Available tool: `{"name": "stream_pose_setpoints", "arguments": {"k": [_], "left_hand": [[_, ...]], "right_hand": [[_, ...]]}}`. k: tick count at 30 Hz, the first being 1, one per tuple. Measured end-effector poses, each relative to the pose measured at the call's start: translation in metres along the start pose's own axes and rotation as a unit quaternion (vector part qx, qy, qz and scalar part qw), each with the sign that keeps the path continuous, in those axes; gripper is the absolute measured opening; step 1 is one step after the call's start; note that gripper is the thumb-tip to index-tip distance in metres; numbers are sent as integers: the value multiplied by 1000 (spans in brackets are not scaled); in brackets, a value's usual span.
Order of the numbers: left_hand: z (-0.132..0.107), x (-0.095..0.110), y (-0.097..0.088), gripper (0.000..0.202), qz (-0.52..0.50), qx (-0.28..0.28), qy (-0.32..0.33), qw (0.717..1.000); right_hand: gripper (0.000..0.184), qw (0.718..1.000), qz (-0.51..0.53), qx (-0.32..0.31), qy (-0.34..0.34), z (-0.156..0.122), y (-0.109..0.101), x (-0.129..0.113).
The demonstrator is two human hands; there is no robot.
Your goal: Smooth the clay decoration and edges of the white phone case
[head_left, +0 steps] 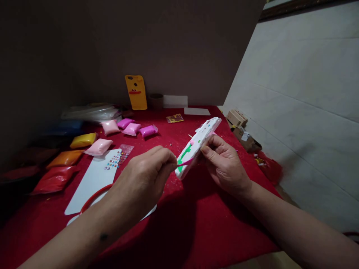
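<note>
My right hand grips a white phone case from behind and holds it tilted above the red tablecloth. The case carries green and pink clay shapes on its face. My left hand pinches a thin pink stick whose tip touches the lower end of the case near the green clay.
Packets of clay in pink, magenta, yellow, orange and red lie at the left. A white sheet bears a strip of stick-on gems. A yellow phone case leans on the back wall. Cardboard boxes sit off the right edge.
</note>
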State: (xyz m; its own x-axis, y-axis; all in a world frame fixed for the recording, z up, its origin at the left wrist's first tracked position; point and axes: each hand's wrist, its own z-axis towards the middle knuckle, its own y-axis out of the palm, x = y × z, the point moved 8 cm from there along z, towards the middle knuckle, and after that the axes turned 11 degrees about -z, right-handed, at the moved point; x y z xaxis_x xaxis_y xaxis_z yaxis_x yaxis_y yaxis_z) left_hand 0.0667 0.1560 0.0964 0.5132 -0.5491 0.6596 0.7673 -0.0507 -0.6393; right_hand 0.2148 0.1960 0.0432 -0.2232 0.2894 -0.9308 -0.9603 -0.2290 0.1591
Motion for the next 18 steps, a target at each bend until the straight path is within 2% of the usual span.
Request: {"name": "stream_pose_setpoints", "arguments": {"k": [5, 10, 14, 18], "left_hand": [[-1, 1, 0, 20, 5, 2, 1, 1000], [-1, -2, 1, 20, -2, -11, -15, 1000], [0, -9, -2, 16, -43, -18, -45, 998], [2, -17, -3, 18, -124, -21, -101, 987]], "right_hand": [[5, 1000, 1, 5, 0, 1, 0, 0], [10, 999, 46, 19, 22, 2, 0, -1], [12, 997, 68, 21, 33, 4, 0, -2], [14, 996, 83, 28, 34, 5, 0, 0]]}}
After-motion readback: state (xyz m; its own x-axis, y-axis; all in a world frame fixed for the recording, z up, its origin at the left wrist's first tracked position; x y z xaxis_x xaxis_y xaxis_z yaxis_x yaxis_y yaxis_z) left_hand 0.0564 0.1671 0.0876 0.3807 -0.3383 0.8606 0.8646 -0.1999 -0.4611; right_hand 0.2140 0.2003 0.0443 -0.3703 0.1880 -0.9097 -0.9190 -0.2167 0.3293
